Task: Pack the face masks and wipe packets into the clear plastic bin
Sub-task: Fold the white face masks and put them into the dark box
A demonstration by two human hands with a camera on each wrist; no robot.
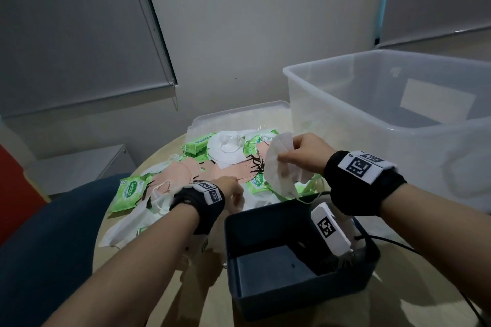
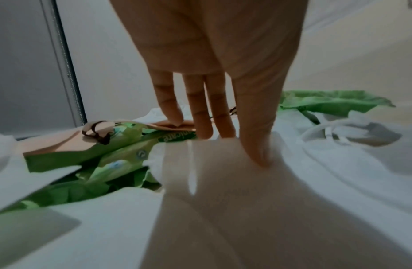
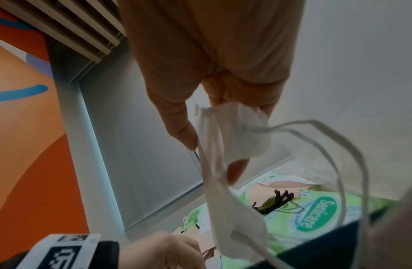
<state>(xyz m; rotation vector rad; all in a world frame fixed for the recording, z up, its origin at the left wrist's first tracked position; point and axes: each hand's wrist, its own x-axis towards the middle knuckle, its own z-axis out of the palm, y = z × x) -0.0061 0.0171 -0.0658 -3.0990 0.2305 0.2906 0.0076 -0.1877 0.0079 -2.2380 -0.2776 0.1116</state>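
Two hands up: my left hand (image 1: 233, 191), fingers (image 2: 201, 116) straight, presses the mask pile (image 1: 186, 175) on the desk (image 1: 164, 148); right hand (image 1: 305, 154) pinches a white mask (image 1: 279, 164) beside the clear bin (image 1: 345, 103).
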